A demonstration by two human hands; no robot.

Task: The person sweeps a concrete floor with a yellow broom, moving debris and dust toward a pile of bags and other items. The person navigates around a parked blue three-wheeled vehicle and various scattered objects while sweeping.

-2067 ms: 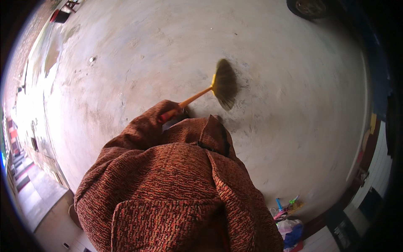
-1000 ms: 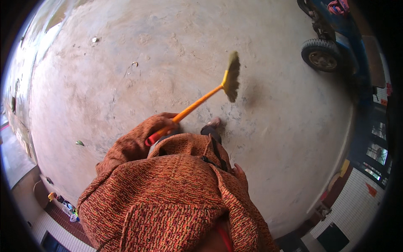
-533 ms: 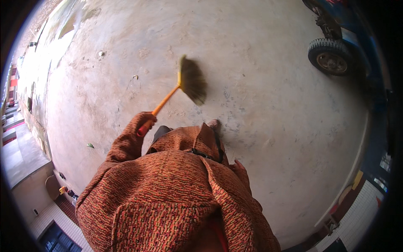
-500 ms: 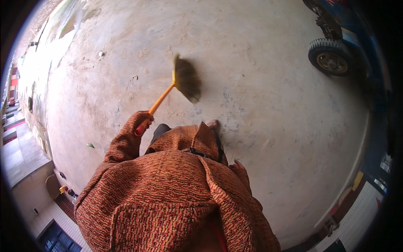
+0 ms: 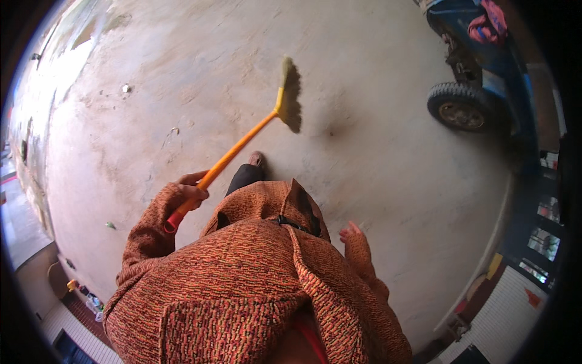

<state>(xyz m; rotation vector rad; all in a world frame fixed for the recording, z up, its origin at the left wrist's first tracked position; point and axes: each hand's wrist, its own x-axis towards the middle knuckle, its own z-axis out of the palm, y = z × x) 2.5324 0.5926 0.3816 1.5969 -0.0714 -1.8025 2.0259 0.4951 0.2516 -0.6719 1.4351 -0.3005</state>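
Observation:
My left hand (image 5: 193, 191) is closed around the orange handle of a broom (image 5: 244, 144), near its red end. The broom slants up and to the right, and its yellow collar leads to a dark bristle head (image 5: 291, 97) over the concrete floor (image 5: 376, 182). Out to my right side, my right hand (image 5: 351, 232) is empty, with its fingers stretched a little apart. Its sleeve covers part of it.
A blue vehicle (image 5: 479, 54) with a treaded wheel (image 5: 459, 107) stands at the far right, a pink cloth (image 5: 488, 23) on it. A small white thing (image 5: 127, 88) and a green leaf-like bit (image 5: 110, 225) lie on the floor at left. My shoe (image 5: 257, 159) is ahead.
The broom has swung away from me and to the right, its handle now more extended. My left hand has shifted left and down. One foot has stepped forward, and my right hand has risen slightly.

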